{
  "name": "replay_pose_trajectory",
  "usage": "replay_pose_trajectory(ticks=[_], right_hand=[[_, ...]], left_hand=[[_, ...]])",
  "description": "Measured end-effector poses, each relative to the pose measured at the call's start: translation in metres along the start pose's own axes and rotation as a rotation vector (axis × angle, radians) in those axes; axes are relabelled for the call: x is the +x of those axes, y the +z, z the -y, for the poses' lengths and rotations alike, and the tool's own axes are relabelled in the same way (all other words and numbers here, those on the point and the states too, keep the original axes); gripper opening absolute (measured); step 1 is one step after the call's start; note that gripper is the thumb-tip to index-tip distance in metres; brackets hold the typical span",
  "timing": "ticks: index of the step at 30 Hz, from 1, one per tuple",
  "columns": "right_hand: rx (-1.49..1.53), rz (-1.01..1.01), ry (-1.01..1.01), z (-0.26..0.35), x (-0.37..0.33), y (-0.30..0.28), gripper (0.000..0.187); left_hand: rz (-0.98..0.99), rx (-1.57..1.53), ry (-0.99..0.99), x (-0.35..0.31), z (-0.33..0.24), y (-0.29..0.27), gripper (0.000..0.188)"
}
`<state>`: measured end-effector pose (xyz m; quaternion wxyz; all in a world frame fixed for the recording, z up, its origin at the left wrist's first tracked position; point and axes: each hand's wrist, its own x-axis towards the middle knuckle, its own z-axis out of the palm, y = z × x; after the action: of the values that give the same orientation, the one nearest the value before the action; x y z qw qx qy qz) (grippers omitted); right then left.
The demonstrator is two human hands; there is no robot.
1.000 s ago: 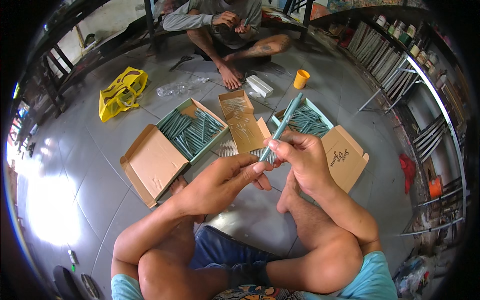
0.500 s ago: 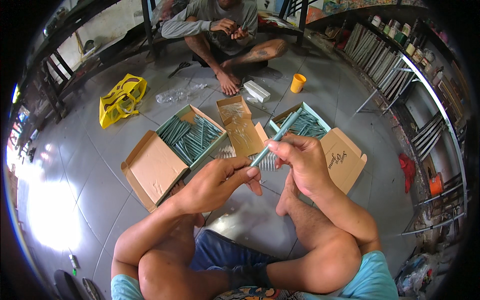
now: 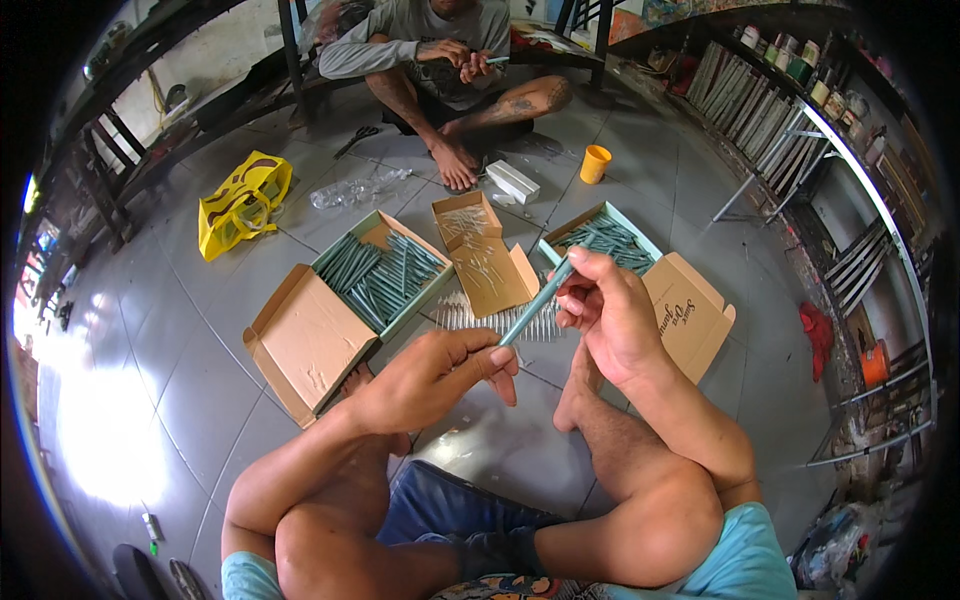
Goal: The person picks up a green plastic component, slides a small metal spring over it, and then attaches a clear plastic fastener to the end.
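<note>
My left hand [image 3: 440,370] is closed round the lower end of a slim teal pen [image 3: 535,312], with thumb and forefinger pinching it. At the pen's upper end, my right hand [image 3: 610,305] grips with its fingertips and partly covers that end. The pen slants up to the right in front of me. Behind my left hand, an open teal box [image 3: 425,300] holds many similar teal sticks [image 3: 385,280]. A second open box [image 3: 650,238] of them lies beyond my right hand. Between the boxes is a small cardboard box [image 3: 500,290] with thin clear pieces in it.
Clear pointed pieces [image 3: 460,315] lie in a row on the floor. Farther off are a yellow bag [image 3: 240,205], crumpled clear plastic [image 3: 360,188], a white carton [image 3: 514,183] and an orange cup [image 3: 595,165]. Opposite sits a person [image 3: 450,80] holding a teal stick. Shelving [image 3: 850,150] lines the right.
My right hand has moved up to the pen's upper end; the part that stuck out above my fingers no longer shows. My left hand stays put. The other person's teal stick has come into view.
</note>
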<state>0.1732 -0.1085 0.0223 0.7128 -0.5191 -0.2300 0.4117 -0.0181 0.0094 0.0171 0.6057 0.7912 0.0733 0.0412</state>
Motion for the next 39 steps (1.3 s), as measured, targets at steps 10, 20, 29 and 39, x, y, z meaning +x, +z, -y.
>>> replay_pose_trajectory(ticks=[10,20,29,39], right_hand=[[-0.216,0.413,-0.046,-0.011,-0.008,0.000,0.034],[-0.312,0.380,-0.107,-0.005,-0.017,0.005,0.018],[-0.021,0.216,-0.026,-0.010,-0.015,0.008,0.022],[0.144,0.128,0.009,-0.002,-0.008,0.002,0.025]], left_hand=[[0.127,-0.417,0.042,-0.001,0.014,0.006,0.043],[0.242,-0.548,0.060,-0.001,0.010,0.004,0.039],[0.298,-0.557,0.040,-0.008,0.013,0.001,0.039],[0.319,-0.577,0.030,-0.005,0.011,0.004,0.039]])
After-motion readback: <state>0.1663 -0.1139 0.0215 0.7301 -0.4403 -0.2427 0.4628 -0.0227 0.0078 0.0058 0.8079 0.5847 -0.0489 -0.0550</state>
